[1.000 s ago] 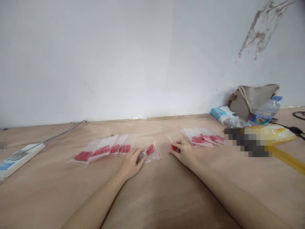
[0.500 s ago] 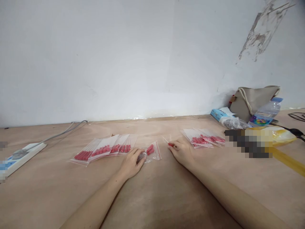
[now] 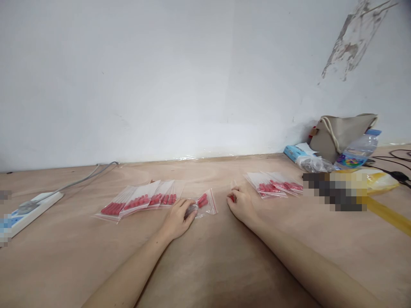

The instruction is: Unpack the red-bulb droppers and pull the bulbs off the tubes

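Observation:
My left hand (image 3: 178, 218) is closed on a clear zip-lock bag (image 3: 212, 207), pressing it to the table. Inside that bag two red handles (image 3: 202, 200) show; its other end is hidden under my fingers. To its right, my right hand (image 3: 241, 204) pinches a small screwdriver (image 3: 233, 198) by its red handle. Most of the handle is covered by the fingers, and its thin shaft is faint. Left of my left hand, several zip-lock bags (image 3: 136, 201) of red-handled screwdrivers overlap in a row. More such bags (image 3: 272, 186) lie beyond my right hand.
A white power strip (image 3: 35, 210) with a grey cable is at the left. On the right are a blue tissue pack (image 3: 293, 154), a grey bag (image 3: 334, 137), a plastic bottle (image 3: 361, 149), yellow packaging (image 3: 382, 182) and black cables. A white wall stands behind the table.
My right hand has turned slightly and shifted a little left; the screwdriver in it has swung to point more upright, less of it showing. My left hand stays on the bag.

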A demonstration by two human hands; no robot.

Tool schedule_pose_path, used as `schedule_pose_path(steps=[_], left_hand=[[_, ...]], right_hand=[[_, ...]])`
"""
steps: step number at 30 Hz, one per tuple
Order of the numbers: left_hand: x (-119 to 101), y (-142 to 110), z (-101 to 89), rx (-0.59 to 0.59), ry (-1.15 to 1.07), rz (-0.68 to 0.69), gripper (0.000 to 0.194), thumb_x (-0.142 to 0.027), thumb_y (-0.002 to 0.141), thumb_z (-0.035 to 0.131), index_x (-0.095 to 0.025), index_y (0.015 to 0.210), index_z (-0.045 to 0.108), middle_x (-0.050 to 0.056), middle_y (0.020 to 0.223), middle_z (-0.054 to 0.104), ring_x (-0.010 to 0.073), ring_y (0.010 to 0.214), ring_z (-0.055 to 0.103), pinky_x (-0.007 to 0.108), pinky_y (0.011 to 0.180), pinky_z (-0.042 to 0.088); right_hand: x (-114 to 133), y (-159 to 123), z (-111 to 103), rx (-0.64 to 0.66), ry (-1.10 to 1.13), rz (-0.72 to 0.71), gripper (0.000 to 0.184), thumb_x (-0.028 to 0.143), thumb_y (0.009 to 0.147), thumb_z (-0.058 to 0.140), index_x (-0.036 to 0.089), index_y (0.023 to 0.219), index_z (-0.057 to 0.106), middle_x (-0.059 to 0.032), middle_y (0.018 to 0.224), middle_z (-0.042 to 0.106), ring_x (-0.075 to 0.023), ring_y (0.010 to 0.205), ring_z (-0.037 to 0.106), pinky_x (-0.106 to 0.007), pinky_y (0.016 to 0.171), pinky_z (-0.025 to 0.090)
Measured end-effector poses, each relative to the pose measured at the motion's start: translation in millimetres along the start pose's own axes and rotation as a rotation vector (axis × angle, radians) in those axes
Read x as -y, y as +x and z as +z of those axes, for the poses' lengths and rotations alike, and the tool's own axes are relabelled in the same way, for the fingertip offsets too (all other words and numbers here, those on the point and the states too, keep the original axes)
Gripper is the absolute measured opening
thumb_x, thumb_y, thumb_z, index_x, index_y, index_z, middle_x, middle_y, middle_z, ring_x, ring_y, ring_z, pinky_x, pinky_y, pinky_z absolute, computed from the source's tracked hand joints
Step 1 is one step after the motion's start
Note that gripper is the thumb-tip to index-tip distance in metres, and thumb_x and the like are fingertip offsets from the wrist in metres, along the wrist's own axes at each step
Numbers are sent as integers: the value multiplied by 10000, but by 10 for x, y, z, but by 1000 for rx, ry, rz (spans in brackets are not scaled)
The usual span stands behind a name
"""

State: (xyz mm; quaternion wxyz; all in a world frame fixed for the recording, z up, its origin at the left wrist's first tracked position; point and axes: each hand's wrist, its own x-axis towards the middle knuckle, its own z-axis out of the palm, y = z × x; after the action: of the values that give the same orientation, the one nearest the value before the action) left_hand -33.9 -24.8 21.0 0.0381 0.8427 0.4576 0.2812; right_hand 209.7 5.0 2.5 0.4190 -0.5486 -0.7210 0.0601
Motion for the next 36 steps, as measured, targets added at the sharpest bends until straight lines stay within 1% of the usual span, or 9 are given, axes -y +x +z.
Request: schedule_pose_path(steps=[3,6,9,13,17,24,26,30,36], left_hand=[[-7,2,-7,2,1,-6,193,-266,829,460,-203,987,551,59,963,575,202,915,531,342,797,437],[-7,3,-9,2,3,-8,191,-259,825,467,-198,986,549,59,968,573,203,926,526,346,807,432],[1,-2,-1,2,3,-14,196,-258,826,468,-192,996,540,62,972,569,203,925,522,346,806,433],[8,-1,7,-11,-2,-2,209,-266,830,459,-200,1014,535,67,979,575,205,923,523,355,805,435],[1,9,-1,-19,7,23,277,-262,824,465,-196,1086,527,82,1024,588,216,963,523,384,850,421],[-70,-62,-25,38,-32,86,357,-305,819,487,-212,1162,526,81,1126,591,224,1056,520,420,921,403],[-97,-85,-33,75,-55,87,383,-293,830,471,-218,1205,493,77,1173,568,216,1093,503,408,939,403],[-111,-94,-44,108,-87,87,410,-289,838,465,-219,1241,459,69,1211,544,203,1126,484,396,962,397],[-57,-78,-75,162,-124,104,388,-302,846,465,-254,1231,477,64,1244,517,204,1148,471,410,967,388]], right_hand=[[-26,17,-8,40,38,52,179,112,684,448,165,699,618,-60,804,611,-151,692,573,-278,662,453],[-23,63,2,64,69,29,220,78,679,438,152,744,635,-71,847,629,-161,784,590,-292,744,454],[-27,127,50,50,99,-5,254,49,683,419,152,763,637,-68,860,632,-158,869,581,-292,805,441],[-44,163,102,26,108,0,238,72,712,419,157,779,631,-68,858,622,-159,860,574,-304,793,443],[24,122,32,-17,67,-58,192,142,751,457,160,809,639,-79,890,599,-168,870,551,-304,779,420],[285,-6,-99,211,-149,-312,130,322,787,544,277,793,666,-12,797,622,-167,819,495,-374,815,236],[316,-39,-82,248,-153,-332,139,379,758,583,261,780,654,-9,787,629,-167,811,490,-355,785,225],[325,-74,-52,215,-140,-275,250,416,692,644,228,854,616,-19,842,643,-170,824,498,-329,751,230],[318,-73,-63,276,-151,-343,326,460,729,601,279,999,605,-37,1024,639,-197,916,501,-356,788,232]])
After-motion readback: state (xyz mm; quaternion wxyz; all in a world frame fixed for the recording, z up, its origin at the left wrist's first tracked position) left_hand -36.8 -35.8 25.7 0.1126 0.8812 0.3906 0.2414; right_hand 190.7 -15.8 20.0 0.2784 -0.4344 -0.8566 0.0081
